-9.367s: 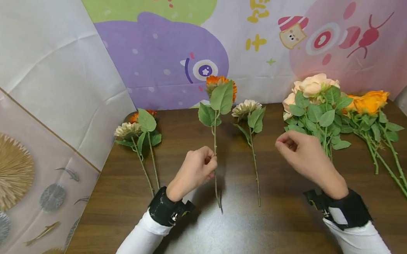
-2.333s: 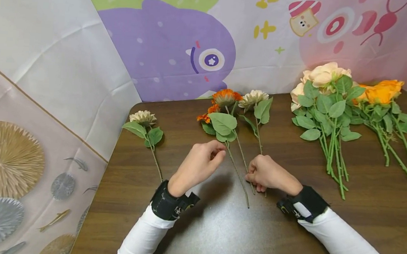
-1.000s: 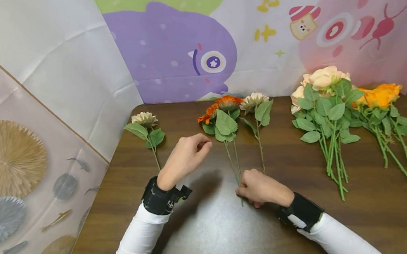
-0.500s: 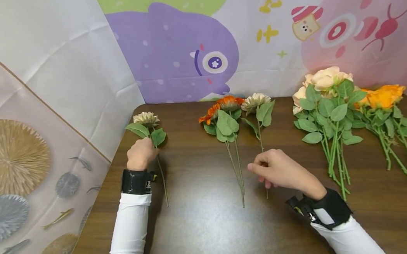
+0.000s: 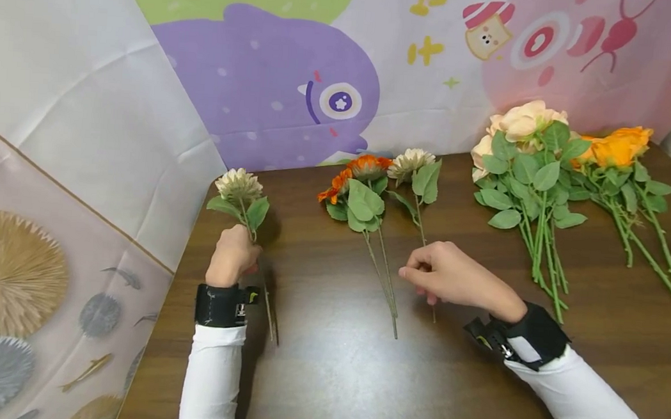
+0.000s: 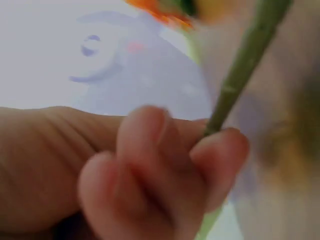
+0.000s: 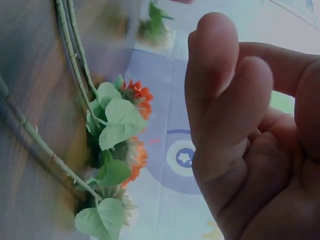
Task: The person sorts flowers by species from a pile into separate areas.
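Observation:
At the left of the head view, my left hand [image 5: 232, 256] pinches the thin stem of a cream flower [image 5: 239, 185] below its leaves. The stem's lower end stands a little off the table, with its shadow beside it. The left wrist view shows that green stem [image 6: 245, 70] between thumb and fingertips. My right hand [image 5: 455, 274] hovers over the stem of a second cream flower [image 5: 410, 165], its fingers loosely bent and holding nothing. Just left of that flower lie two orange flowers [image 5: 371, 167], their stems crossing near the bottom.
Leafy peach roses [image 5: 525, 122] lie at the back right of the brown table [image 5: 348, 383]. Orange roses [image 5: 618, 148] lie farther right, stems toward me. A cartoon-printed cloth [image 5: 273, 90] hangs behind, and a pale patterned cloth [image 5: 92, 220] borders the left edge.
Both orange flowers now lie in the middle; one was held up, one lay at the left. My left hand has moved left, taken the cream flower and raised it slightly. My right hand has left the stems.

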The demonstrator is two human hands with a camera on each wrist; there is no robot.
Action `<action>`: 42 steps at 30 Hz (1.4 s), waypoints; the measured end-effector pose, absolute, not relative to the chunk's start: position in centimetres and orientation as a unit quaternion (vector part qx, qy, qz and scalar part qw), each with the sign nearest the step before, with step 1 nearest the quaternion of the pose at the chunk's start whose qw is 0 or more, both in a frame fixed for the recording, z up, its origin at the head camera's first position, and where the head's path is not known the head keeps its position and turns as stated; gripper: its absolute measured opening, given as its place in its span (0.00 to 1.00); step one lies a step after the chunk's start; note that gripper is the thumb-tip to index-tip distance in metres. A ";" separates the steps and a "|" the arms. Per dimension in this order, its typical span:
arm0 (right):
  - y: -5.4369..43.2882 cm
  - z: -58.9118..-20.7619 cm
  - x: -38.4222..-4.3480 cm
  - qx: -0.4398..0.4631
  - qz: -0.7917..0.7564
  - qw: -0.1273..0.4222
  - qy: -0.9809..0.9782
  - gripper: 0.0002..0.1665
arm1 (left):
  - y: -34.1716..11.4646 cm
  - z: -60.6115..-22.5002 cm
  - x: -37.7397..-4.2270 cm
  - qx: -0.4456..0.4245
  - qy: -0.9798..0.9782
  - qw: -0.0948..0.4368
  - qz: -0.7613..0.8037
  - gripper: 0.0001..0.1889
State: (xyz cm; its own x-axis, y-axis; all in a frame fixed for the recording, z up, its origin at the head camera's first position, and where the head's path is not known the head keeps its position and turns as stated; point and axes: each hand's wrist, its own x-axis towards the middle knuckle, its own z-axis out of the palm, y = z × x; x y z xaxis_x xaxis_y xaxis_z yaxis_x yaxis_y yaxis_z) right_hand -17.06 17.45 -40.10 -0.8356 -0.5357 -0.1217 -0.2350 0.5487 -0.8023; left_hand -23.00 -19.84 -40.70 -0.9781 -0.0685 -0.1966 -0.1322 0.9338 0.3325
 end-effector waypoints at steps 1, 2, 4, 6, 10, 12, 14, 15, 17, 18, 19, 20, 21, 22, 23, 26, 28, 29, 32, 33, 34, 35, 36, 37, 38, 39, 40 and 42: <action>17.3 -40.1 -17.0 -0.225 -0.420 0.180 0.861 0.14 | -19.5 -40.2 -22.8 -0.031 0.980 0.076 0.182 0.15; 17.2 -40.1 -17.0 -0.227 -0.421 0.180 0.860 0.13 | -19.0 -39.7 -22.5 -0.015 0.978 0.064 0.197 0.16; 17.0 -40.2 -16.8 -0.231 -0.426 0.179 0.856 0.12 | -17.7 -38.8 -21.9 0.014 0.974 0.043 0.221 0.19; 16.8 -40.2 -16.6 -0.238 -0.433 0.176 0.851 0.10 | -16.2 -38.0 -21.2 0.037 0.965 0.027 0.258 0.18; 16.1 -40.3 -16.0 -0.253 -0.456 0.167 0.837 0.06 | -13.0 -37.1 -19.8 0.087 0.932 0.000 0.352 0.13; 15.6 -40.4 -15.6 -0.258 -0.472 0.166 0.827 0.06 | -11.4 -37.2 -19.1 0.120 0.908 -0.005 0.402 0.12; 15.1 -40.4 -15.3 -0.260 -0.487 0.168 0.817 0.08 | -9.9 -37.3 -18.4 0.154 0.884 -0.001 0.441 0.11; 14.9 -40.5 -15.1 -0.261 -0.494 0.170 0.812 0.10 | -9.3 -37.4 -18.0 0.171 0.873 0.002 0.457 0.10; 14.5 -40.6 -14.9 -0.262 -0.505 0.174 0.804 0.12 | -8.1 -37.6 -17.4 0.199 0.852 0.012 0.483 0.09; 14.3 -40.7 -14.8 -0.263 -0.509 0.174 0.801 0.12 | -7.7 -37.7 -17.1 0.212 0.844 0.015 0.493 0.09; 14.2 -40.8 -14.7 -0.264 -0.513 0.176 0.797 0.12 | -7.2 -37.9 -16.9 0.224 0.836 0.017 0.501 0.09; 14.1 -40.8 -14.7 -0.267 -0.517 0.179 0.793 0.12 | -6.9 -38.0 -16.7 0.234 0.828 0.020 0.508 0.09; 13.9 -41.0 -14.6 -0.270 -0.519 0.179 0.791 0.11 | -6.6 -38.1 -16.6 0.240 0.822 0.020 0.516 0.09; 13.8 -41.1 -14.5 -0.272 -0.519 0.179 0.790 0.10 | -6.3 -38.3 -16.5 0.245 0.818 0.020 0.521 0.09; 13.6 -41.2 -14.5 -0.275 -0.520 0.178 0.789 0.08 | -6.1 -38.5 -16.4 0.250 0.814 0.020 0.524 0.09; 13.4 -41.5 -14.4 -0.277 -0.514 0.171 0.793 0.09 | -5.8 -38.8 -16.3 0.257 0.815 0.024 0.519 0.09; 13.6 -41.5 -14.6 -0.267 -0.508 0.164 0.802 0.11 | -5.8 -39.0 -16.4 0.260 0.821 0.028 0.508 0.09; 13.8 -41.5 -14.8 -0.259 -0.507 0.160 0.807 0.11 | -5.9 -39.0 -16.4 0.258 0.824 0.029 0.503 0.09; 15.0 -41.4 -15.9 -0.220 -0.499 0.144 0.826 0.11 | -6.2 -38.9 -16.5 0.245 0.835 0.033 0.492 0.11; 15.6 -41.4 -16.4 -0.203 -0.497 0.138 0.832 0.11 | -6.3 -38.8 -16.5 0.242 0.836 0.036 0.491 0.11; 16.1 -41.5 -16.9 -0.187 -0.494 0.132 0.839 0.11 | -6.3 -38.8 -16.5 0.240 0.838 0.037 0.488 0.11; 16.7 -41.7 -17.4 -0.171 -0.490 0.124 0.846 0.11 | -6.3 -38.7 -16.4 0.239 0.839 0.039 0.487 0.11; 17.2 -41.9 -17.9 -0.157 -0.485 0.120 0.852 0.11 | -6.3 -38.7 -16.4 0.240 0.841 0.042 0.484 0.11; 17.8 -42.1 -18.4 -0.144 -0.481 0.117 0.857 0.11 | -6.3 -38.7 -16.4 0.243 0.842 0.044 0.479 0.11; 18.3 -42.3 -18.8 -0.134 -0.476 0.114 0.862 0.12 | -6.3 -38.8 -16.4 0.247 0.844 0.047 0.475 0.11; 18.7 -42.5 -19.2 -0.125 -0.470 0.111 0.867 0.12 | -6.3 -38.7 -16.4 0.250 0.846 0.048 0.469 0.11; 19.0 -42.7 -19.5 -0.118 -0.465 0.110 0.871 0.12 | -6.3 -38.7 -16.4 0.252 0.847 0.048 0.466 0.11; 19.4 -43.1 -20.0 -0.110 -0.455 0.109 0.877 0.12 | -6.3 -38.7 -16.3 0.254 0.851 0.048 0.458 0.10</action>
State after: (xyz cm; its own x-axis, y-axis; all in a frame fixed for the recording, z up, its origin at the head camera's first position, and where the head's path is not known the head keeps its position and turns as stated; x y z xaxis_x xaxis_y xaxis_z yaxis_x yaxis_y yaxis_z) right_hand -19.99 19.44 -43.09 -0.9519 -0.2923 -0.0920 -0.0931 0.5619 -0.8219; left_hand -16.33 -6.32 -38.72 -0.8659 0.4768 0.1512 0.3888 0.4516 0.8030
